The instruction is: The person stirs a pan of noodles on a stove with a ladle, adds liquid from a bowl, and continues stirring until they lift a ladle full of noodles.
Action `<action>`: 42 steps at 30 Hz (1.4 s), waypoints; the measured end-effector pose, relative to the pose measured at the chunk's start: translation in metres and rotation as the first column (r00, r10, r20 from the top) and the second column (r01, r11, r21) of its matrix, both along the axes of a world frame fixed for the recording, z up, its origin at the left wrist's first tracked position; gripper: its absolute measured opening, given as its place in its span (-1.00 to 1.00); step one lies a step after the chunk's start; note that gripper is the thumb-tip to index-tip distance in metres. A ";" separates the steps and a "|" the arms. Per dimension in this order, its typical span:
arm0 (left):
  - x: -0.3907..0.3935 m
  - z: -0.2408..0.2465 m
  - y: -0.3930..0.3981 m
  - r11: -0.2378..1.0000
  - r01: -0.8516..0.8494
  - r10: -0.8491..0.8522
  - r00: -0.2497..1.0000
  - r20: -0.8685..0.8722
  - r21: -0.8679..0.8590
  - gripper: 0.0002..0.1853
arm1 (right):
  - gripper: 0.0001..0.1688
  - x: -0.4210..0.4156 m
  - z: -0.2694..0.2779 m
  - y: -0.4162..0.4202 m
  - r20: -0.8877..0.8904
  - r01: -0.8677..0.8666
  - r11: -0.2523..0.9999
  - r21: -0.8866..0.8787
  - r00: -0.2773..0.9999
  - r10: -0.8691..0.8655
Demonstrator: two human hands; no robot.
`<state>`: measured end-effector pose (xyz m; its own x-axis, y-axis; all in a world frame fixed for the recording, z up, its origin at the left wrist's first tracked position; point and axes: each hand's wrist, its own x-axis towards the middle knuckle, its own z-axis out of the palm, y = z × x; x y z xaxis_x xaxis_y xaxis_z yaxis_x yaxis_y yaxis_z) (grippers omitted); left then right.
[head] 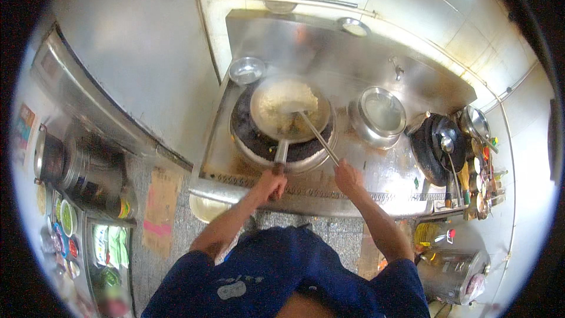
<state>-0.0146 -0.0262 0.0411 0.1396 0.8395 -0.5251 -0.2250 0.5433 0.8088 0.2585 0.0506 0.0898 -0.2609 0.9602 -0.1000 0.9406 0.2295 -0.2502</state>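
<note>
My left hand (272, 184) is closed around the handle of a wok (281, 131), which sits over the wide dark burner ring (240, 134) of a steel range. Pale yellowish food (282, 97) lies in the wok, partly blurred by steam. In my right hand (348, 176) is the end of a long metal handle belonging to a wok spatula (320, 137). Its blade reaches into the food, and steam hides the blade's exact outline. Beyond the wok, at its upper left, a metal bowl (247, 70) rests on the range.
Right of the burner stands a metal pot (382, 112) of cloudy liquid. Farther right are a black wok (435, 150), a ladle (447, 145), a strainer (475, 121) and seasoning containers (480, 185). A faucet (398, 70) juts from the backsplash. Large pots (88, 168) stand at left.
</note>
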 end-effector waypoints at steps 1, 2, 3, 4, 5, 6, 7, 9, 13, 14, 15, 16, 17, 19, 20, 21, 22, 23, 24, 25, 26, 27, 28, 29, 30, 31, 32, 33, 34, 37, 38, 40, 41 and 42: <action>-0.005 -0.015 0.013 0.996 0.053 -0.059 0.994 0.092 0.068 -0.77 | -0.69 -0.004 0.003 -0.005 0.003 -0.019 1.000 -0.023 1.000 0.019; -0.004 -0.010 0.024 1.000 0.004 -0.007 0.990 0.139 0.016 -0.76 | -0.69 -0.006 0.005 -0.005 0.004 -0.035 0.999 -0.033 0.999 0.035; -0.001 -0.006 0.031 0.999 -0.043 0.048 0.982 0.181 -0.033 -0.76 | -0.69 -0.005 0.003 -0.010 -0.021 -0.048 0.999 -0.021 0.999 0.048; -0.001 -0.001 0.031 0.998 -0.032 0.039 0.986 0.160 -0.047 -0.76 | -0.69 -0.001 -0.001 -0.016 -0.045 -0.058 0.998 -0.004 0.997 0.058; -0.003 0.005 0.028 0.998 -0.022 0.030 0.990 0.139 -0.062 -0.76 | -0.69 0.001 -0.002 -0.016 -0.069 -0.067 0.998 0.014 0.995 0.068; -0.007 0.007 0.021 0.996 -0.015 0.025 0.994 0.111 -0.092 -0.77 | -0.69 -0.005 -0.004 -0.016 -0.123 -0.050 0.998 0.025 0.991 0.052; -0.007 0.005 0.019 0.995 -0.038 0.048 0.992 0.113 -0.095 -0.76 | -0.69 -0.011 -0.005 -0.015 -0.177 -0.031 0.999 0.034 0.983 0.037; -0.010 0.000 0.019 0.992 -0.075 0.086 0.989 0.118 -0.099 -0.76 | -0.69 -0.015 -0.035 -0.007 -0.238 -0.020 0.996 0.088 0.971 0.040; -0.020 -0.030 0.023 0.999 -0.012 0.013 0.999 0.034 -0.031 -0.82 | -0.67 -0.043 -0.092 0.022 -0.229 -0.064 0.964 0.256 0.965 0.126; -0.021 -0.030 0.024 0.999 -0.015 0.017 0.999 0.032 -0.045 -0.82 | -0.67 -0.056 -0.082 0.022 -0.373 -0.010 0.996 0.092 0.927 0.044; -0.022 -0.030 0.023 0.998 -0.017 0.019 0.999 0.030 -0.060 -0.82 | -0.67 -0.069 -0.073 0.021 -0.490 0.047 0.996 -0.071 0.868 -0.076; -0.024 -0.034 0.023 0.995 0.001 0.004 0.999 0.050 -0.095 -0.82 | -0.68 -0.079 -0.066 0.020 -0.626 0.067 0.896 -0.439 0.692 -0.359; -0.027 -0.039 0.024 0.991 0.019 -0.010 0.998 0.070 -0.129 -0.82 | -0.68 -0.086 -0.059 0.018 -0.599 -0.019 0.673 -0.740 0.475 -0.645; -0.028 -0.040 0.025 0.985 0.008 0.014 0.992 0.129 -0.170 -0.81 | -0.69 -0.088 -0.044 0.009 -0.645 -0.111 0.667 -0.736 0.411 -0.644; -0.028 -0.041 0.025 0.983 -0.018 0.049 0.985 0.164 -0.183 -0.80 | -0.70 -0.088 -0.042 0.006 -0.666 -0.157 0.664 -0.731 0.378 -0.644; -0.025 -0.039 0.027 0.981 -0.032 0.072 0.977 0.203 -0.193 -0.80 | -0.70 -0.078 -0.056 0.011 -0.778 -0.182 0.802 -0.568 0.435 -0.453; -0.028 -0.044 0.027 0.980 -0.019 0.060 0.978 0.202 -0.199 -0.80 | -0.70 -0.074 -0.063 0.012 -0.840 -0.230 0.892 -0.390 0.485 -0.243; -0.034 -0.049 0.030 0.979 -0.004 0.047 0.978 0.202 -0.206 -0.79 | -0.67 -0.067 -0.068 0.019 -0.797 -0.191 0.832 -0.521 0.457 -0.395; -0.040 -0.043 0.031 0.978 0.011 0.030 0.981 0.192 -0.208 -0.79 | -0.64 -0.070 -0.049 0.022 -0.737 -0.150 0.757 -0.636 0.409 -0.538; -0.040 -0.038 0.027 0.981 -0.005 0.042 0.982 0.185 -0.194 -0.79 | -0.62 -0.067 -0.057 0.028 -0.727 -0.021 0.891 -0.454 0.587 -0.357; -0.037 -0.032 0.021 0.983 -0.020 0.052 0.983 0.178 -0.180 -0.79 | -0.60 -0.059 -0.071 0.038 -0.633 0.059 0.974 -0.219 0.751 -0.188; -0.035 -0.025 0.018 0.986 -0.032 0.060 0.983 0.174 -0.165 -0.79 | -0.59 -0.058 -0.064 0.041 -0.464 0.082 0.996 0.044 0.884 -0.052; -0.038 -0.024 0.020 0.984 0.005 0.024 0.987 0.162 -0.178 -0.79 | -0.55 -0.057 -0.050 0.041 -0.413 0.098 0.993 0.073 0.909 -0.059; -0.043 -0.022 0.024 0.981 0.042 -0.013 0.988 0.151 -0.191 -0.79 | -0.56 -0.058 -0.049 0.051 -0.385 0.093 0.994 0.058 0.921 -0.063; -0.043 -0.023 0.023 0.975 0.084 -0.053 0.988 0.147 -0.208 -0.79 | -0.56 -0.052 -0.051 0.060 -0.350 0.091 0.995 0.040 0.934 -0.071; -0.044 -0.031 0.024 0.977 0.059 -0.028 0.988 0.153 -0.205 -0.79 | -0.57 -0.049 -0.053 0.071 -0.324 0.087 0.996 0.028 0.943 -0.073; -0.044 -0.045 0.024 0.979 0.035 -0.002 0.987 0.160 -0.203 -0.79 | -0.57 -0.046 -0.055 0.079 -0.306 0.005 0.999 0.034 0.952 0.006; -0.042 -0.040 0.025 0.979 0.015 0.019 0.986 0.164 -0.203 -0.78 | -0.57 -0.044 -0.055 0.085 -0.288 -0.072 0.997 0.037 0.954 0.080; -0.043 -0.034 0.027 0.986 0.048 -0.021 0.985 0.169 -0.157 -0.78 | -0.57 -0.042 -0.056 0.090 -0.271 -0.148 0.988 0.039 0.950 0.153; -0.050 -0.034 0.022 0.987 0.112 -0.094 0.983 0.155 -0.113 -0.78 | -0.52 -0.052 -0.045 0.109 -0.459 -0.149 0.870 -0.469 0.883 -0.096; -0.058 -0.055 0.025 0.984 0.112 -0.093 0.987 0.135 -0.142 -0.78 | -0.52 -0.052 -0.038 0.108 -0.431 -0.177 0.867 -0.466 0.901 -0.047; -0.060 -0.056 0.027 0.973 0.032 -0.002 0.991 0.132 -0.228 -0.85 | -0.51 -0.047 -0.009 0.104 -0.371 -0.230 0.860 -0.455 0.927 0.052; -0.061 -0.053 0.028 0.974 0.041 0.001 0.983 0.185 -0.224 -0.86 | -0.52 -0.042 0.004 0.101 -0.366 -0.200 0.870 -0.451 0.930 0.024; -0.062 -0.049 0.028 0.975 0.053 0.000 0.971 0.238 -0.217 -0.86 | -0.53 -0.033 0.017 0.092 -0.361 -0.166 0.880 -0.446 0.933 -0.007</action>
